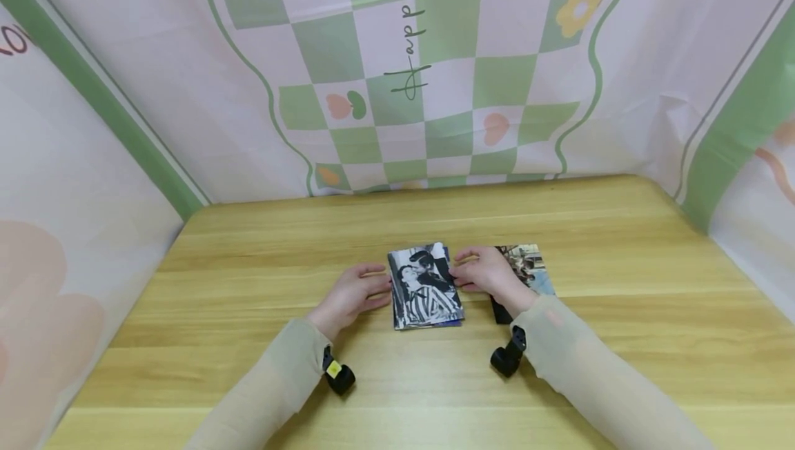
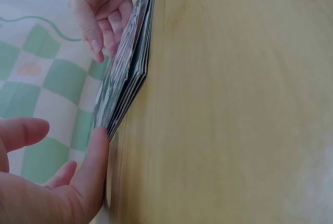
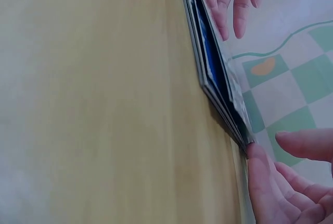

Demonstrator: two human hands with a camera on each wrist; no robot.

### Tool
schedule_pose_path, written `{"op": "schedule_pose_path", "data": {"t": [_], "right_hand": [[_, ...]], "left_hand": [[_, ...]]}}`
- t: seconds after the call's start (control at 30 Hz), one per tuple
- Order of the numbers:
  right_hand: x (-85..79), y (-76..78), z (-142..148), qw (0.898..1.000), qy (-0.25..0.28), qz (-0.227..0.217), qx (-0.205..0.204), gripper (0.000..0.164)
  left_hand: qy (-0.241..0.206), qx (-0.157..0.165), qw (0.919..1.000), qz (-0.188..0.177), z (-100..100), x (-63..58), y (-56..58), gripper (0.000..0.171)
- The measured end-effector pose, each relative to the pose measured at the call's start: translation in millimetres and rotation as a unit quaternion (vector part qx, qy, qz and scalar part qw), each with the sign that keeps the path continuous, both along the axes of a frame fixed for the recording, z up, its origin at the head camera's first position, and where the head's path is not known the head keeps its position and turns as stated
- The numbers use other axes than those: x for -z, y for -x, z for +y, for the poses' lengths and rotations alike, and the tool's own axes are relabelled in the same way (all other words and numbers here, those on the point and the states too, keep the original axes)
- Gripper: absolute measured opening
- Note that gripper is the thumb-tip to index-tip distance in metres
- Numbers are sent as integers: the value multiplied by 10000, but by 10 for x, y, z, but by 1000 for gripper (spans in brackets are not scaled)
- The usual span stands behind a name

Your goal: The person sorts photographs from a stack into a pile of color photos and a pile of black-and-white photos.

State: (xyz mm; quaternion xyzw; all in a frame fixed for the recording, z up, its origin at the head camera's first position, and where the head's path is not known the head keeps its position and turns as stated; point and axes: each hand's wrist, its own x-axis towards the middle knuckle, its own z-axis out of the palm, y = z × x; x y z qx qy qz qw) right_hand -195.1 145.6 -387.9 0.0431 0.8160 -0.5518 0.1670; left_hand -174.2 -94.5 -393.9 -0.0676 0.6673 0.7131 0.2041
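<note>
A small stack of photo cards (image 1: pixel 426 288) lies on the table, topped by a black-and-white picture of two people, one in stripes. The edges of several cards (image 2: pixel 136 70) show unevenly stacked, with a blue one (image 3: pixel 212 57) among them. At the stack's left edge, my left hand (image 1: pixel 357 293) touches the side with a fingertip, its other fingers spread apart. My right hand (image 1: pixel 483 272) does the same at the right edge, thumb and fingers apart. Beside the stack, partly hidden under the right hand and wrist, lies a colour photo card (image 1: pixel 533 267) with a dark one (image 1: pixel 500 312).
The wooden table (image 1: pixel 279 243) extends around the cards. A patterned cloth (image 1: pixel 397 77) with green checks and the word "Happy" hangs behind its far edge, and more cloth hangs at both sides. Each wrist carries a small black camera (image 1: pixel 506 360).
</note>
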Motion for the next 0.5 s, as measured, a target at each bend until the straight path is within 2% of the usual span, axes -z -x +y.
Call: {"op": "schedule_pose_path", "data": {"t": [0.27, 0.5], "right_hand": [[6, 5, -15, 9998, -178, 104, -83, 43], [17, 39, -19, 9996, -260, -25, -71, 40]], "left_hand": [[27, 124, 9999, 30, 15, -32, -28, 43], [90, 90, 9999, -31, 28, -49, -28, 43]]}}
